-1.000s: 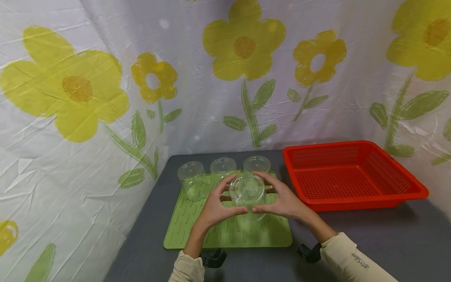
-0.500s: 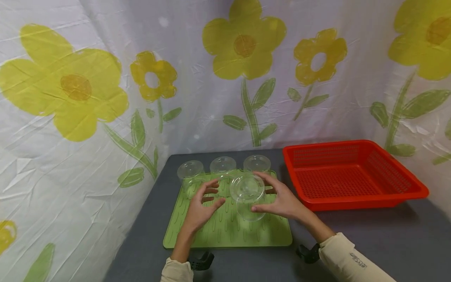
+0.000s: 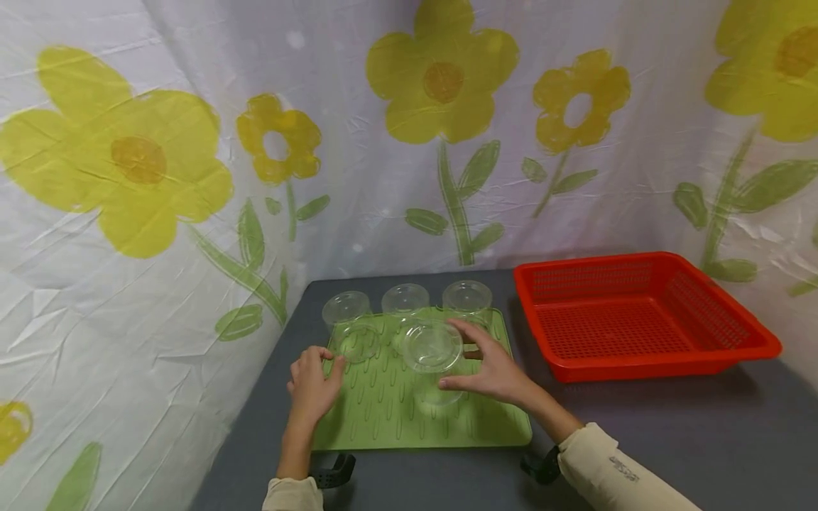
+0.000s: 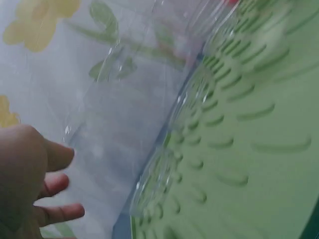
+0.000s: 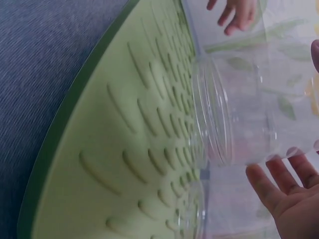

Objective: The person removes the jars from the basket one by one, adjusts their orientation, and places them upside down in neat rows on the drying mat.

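Note:
My right hand [image 3: 495, 365] grips a clear plastic jar [image 3: 432, 346] from its right side, thumb in front and fingers behind. In the right wrist view the jar [image 5: 234, 109] has its ridged rim facing the green mat [image 5: 124, 164]; whether it touches the mat I cannot tell. My left hand [image 3: 311, 387] holds nothing, its fingers loosely bent over the mat's left edge. In the left wrist view that hand [image 4: 30, 174] is apart from the jars. Behind, a left jar [image 3: 347, 310], a middle jar [image 3: 405, 301] and a right jar [image 3: 467, 297] stand in a row.
The green ridged mat [image 3: 409, 429] lies on a dark grey table [image 3: 645, 433]. At the right stands a red perforated basket [image 3: 633, 370]. A flower-patterned curtain [image 3: 358, 213] hangs close behind the table and along its left side.
Both hands were around the jar. My left hand has let go and moved left and toward me. My right hand has shifted slightly left with the jar.

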`<state>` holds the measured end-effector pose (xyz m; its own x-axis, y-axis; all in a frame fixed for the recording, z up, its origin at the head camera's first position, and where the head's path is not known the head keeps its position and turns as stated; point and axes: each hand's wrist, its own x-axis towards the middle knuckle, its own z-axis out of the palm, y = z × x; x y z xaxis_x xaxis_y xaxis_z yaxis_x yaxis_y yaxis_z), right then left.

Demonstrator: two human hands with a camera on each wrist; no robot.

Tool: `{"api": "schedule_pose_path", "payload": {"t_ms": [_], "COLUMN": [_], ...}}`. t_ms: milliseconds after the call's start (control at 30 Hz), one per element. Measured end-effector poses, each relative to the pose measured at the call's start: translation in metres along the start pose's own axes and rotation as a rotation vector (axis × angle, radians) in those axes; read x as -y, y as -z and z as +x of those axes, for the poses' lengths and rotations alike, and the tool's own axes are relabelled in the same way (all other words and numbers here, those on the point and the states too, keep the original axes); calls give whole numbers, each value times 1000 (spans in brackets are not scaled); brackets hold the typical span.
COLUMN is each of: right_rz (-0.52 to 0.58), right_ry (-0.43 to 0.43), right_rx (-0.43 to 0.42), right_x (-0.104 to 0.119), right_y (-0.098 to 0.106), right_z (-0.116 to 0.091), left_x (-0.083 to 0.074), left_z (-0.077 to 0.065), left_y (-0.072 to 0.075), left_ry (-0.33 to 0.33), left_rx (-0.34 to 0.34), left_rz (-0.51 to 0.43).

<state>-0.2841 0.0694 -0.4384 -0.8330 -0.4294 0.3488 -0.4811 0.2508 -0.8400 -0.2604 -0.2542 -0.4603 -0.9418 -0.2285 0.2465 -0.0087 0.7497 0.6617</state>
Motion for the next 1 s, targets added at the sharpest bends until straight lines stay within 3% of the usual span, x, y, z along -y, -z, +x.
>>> {"api": "schedule_pose_path", "payload": {"t_ms": [200,533,733,1000], "right_rz": [42,66,48,56], "right_ry": [-5,-66,-118,-79], "right_rx": [13,23,40,46], "right_x": [6,10,13,18], "right_y": [-12,-31,-48,-73], "right_z": [7,18,26,40], "left_x": [17,37,39,44], "left_z": [0,-6,-8,-5], "left_y": [6,-1,-1,1], "left_ry": [127,194,221,231], "left_rx": [141,283,327,329], "left_rz": [89,166,158,188]}}
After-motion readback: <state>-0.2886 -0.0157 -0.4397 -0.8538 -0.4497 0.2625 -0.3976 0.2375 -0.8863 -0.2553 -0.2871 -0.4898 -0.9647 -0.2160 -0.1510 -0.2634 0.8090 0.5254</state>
